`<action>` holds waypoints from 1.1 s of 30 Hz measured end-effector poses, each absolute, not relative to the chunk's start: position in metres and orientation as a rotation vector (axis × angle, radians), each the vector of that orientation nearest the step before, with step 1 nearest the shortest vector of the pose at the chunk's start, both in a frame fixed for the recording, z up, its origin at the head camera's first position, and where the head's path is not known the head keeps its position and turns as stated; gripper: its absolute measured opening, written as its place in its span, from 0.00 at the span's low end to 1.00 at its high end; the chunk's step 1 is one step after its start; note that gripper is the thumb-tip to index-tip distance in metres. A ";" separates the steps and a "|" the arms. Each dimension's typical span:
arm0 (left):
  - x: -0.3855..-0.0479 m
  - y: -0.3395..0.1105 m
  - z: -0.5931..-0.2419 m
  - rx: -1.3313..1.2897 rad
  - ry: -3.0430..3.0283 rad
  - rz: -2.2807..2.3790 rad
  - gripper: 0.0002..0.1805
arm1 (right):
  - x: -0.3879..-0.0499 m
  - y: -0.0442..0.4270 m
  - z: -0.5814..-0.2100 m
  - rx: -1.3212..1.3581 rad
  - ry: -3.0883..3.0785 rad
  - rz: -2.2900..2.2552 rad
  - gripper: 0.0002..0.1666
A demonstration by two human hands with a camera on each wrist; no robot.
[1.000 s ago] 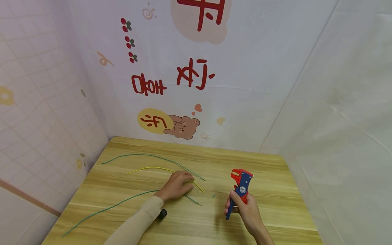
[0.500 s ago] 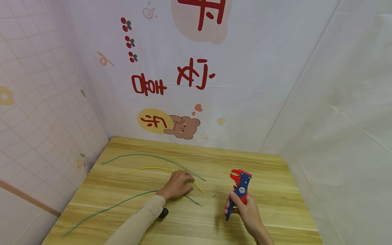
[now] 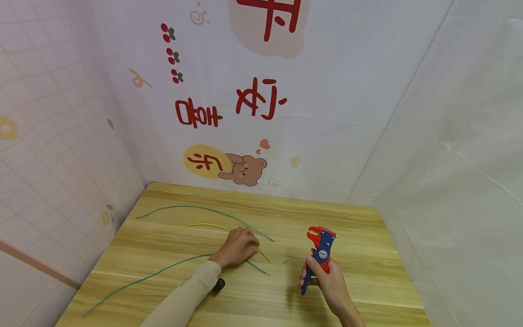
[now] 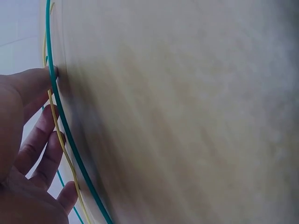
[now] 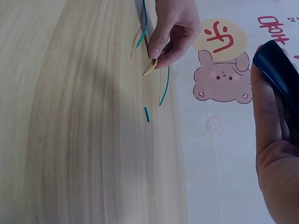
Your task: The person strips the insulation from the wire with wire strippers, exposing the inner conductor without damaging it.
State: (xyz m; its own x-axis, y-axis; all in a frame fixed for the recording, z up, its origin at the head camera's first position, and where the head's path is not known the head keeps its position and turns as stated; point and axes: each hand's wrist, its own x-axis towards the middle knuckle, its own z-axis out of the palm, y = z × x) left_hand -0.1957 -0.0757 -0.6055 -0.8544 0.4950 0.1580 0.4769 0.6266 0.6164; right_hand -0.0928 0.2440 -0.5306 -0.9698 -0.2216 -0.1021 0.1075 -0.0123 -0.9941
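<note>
My left hand [image 3: 234, 247] lies low over the table, its thumb and index finger pinching a yellow wire [image 3: 200, 224] near its right end, as the right wrist view also shows for the left hand [image 5: 175, 28] and the yellow wire [image 5: 148, 70]. A green wire [image 3: 147, 276] with a bare tip passes beneath this hand; another green wire [image 3: 180, 206] lies behind it. Off to the right, my right hand [image 3: 331, 284] grips the handle of a blue and red wire stripper [image 3: 323, 247] held upright, its red jaws parted and nothing between them.
Between the hands lies a short green offcut [image 3: 285, 261]. A black object [image 3: 218, 285] sits beside the left sleeve, partly hidden by it. Printed cloth walls [image 3: 327, 136] stand behind and at both sides of the wooden table [image 3: 367, 254].
The right end of the yellow wire has shifted slightly toward me and to the left with my left fingers. My right hand and the stripper have barely moved.
</note>
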 end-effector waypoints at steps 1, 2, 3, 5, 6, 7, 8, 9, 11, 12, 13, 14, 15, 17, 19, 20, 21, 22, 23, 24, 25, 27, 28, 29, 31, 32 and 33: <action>-0.196 -0.076 -0.606 0.837 2.807 1.052 0.06 | -0.093 0.244 -0.531 -0.099 2.030 -2.082 0.17; -0.196 -0.075 -0.606 0.835 2.806 1.054 0.06 | -0.093 0.244 -0.531 -0.096 2.033 -2.079 0.18; -0.196 -0.075 -0.605 0.832 2.806 1.054 0.05 | -0.093 0.244 -0.531 -0.085 2.035 -2.078 0.18; -0.196 -0.075 -0.605 0.830 2.803 1.062 0.04 | -0.093 0.243 -0.531 -0.071 2.035 -2.079 0.18; -0.196 -0.075 -0.604 0.829 2.801 1.066 0.03 | -0.093 0.243 -0.532 -0.072 2.035 -2.079 0.18; -0.196 -0.075 -0.604 0.829 2.800 1.072 0.03 | -0.093 0.243 -0.532 -0.083 2.035 -2.077 0.18; -0.196 -0.075 -0.603 0.829 2.800 1.078 0.03 | -0.093 0.243 -0.532 -0.093 2.034 -2.078 0.17; -0.196 -0.075 -0.603 0.830 2.799 1.080 0.02 | -0.093 0.243 -0.532 -0.096 2.034 -2.080 0.17; -0.196 -0.075 -0.603 0.831 2.801 1.080 0.02 | -0.093 0.243 -0.532 -0.119 2.032 -2.080 0.17; -0.196 -0.076 -0.603 0.831 2.801 1.079 0.02 | -0.093 0.243 -0.532 -0.121 2.031 -2.083 0.17; -0.196 -0.076 -0.603 0.832 2.799 1.078 0.02 | -0.093 0.243 -0.532 -0.121 2.029 -2.085 0.17; -0.196 -0.076 -0.604 0.833 2.798 1.075 0.03 | -0.093 0.243 -0.532 -0.121 2.028 -2.086 0.17; -0.195 -0.076 -0.604 0.833 2.798 1.070 0.03 | -0.093 0.243 -0.532 -0.119 2.028 -2.086 0.17; -0.195 -0.076 -0.604 0.831 2.794 1.066 0.03 | -0.093 0.243 -0.532 -0.115 2.029 -2.086 0.17; -0.195 -0.077 -0.604 0.826 2.788 1.069 0.03 | -0.093 0.243 -0.532 -0.112 2.030 -2.085 0.16; -0.195 -0.077 -0.604 0.821 2.789 1.068 0.03 | -0.093 0.243 -0.532 -0.109 2.031 -2.085 0.16; -0.194 -0.077 -0.603 0.818 2.792 1.065 0.03 | -0.093 0.244 -0.532 -0.108 2.032 -2.085 0.16; -0.194 -0.076 -0.603 0.818 2.794 1.069 0.03 | -0.093 0.244 -0.532 -0.107 2.033 -2.085 0.16; -0.194 -0.076 -0.603 0.818 2.801 1.065 0.03 | -0.093 0.244 -0.532 -0.106 2.034 -2.085 0.16; -0.194 -0.076 -0.603 0.816 2.804 1.060 0.02 | -0.093 0.244 -0.532 -0.106 2.034 -2.085 0.16; -0.194 -0.076 -0.603 0.816 2.808 1.057 0.02 | -0.093 0.244 -0.532 -0.105 2.033 -2.088 0.16; -0.194 -0.076 -0.602 0.821 2.816 1.054 0.03 | -0.093 0.245 -0.532 -0.107 2.032 -2.089 0.16; -0.195 -0.075 -0.602 0.823 2.817 1.058 0.03 | -0.093 0.245 -0.532 -0.108 2.032 -2.090 0.16; -0.195 -0.075 -0.602 0.820 2.819 1.058 0.03 | -0.093 0.245 -0.532 -0.110 2.032 -2.090 0.16; -0.196 -0.074 -0.601 0.818 2.824 1.066 0.03 | -0.093 0.246 -0.533 -0.113 2.033 -2.089 0.16; -0.196 -0.074 -0.601 0.818 2.829 1.069 0.03 | -0.093 0.246 -0.533 -0.116 2.033 -2.088 0.16; -0.196 -0.074 -0.601 0.820 2.833 1.075 0.03 | -0.093 0.247 -0.533 -0.119 2.034 -2.087 0.16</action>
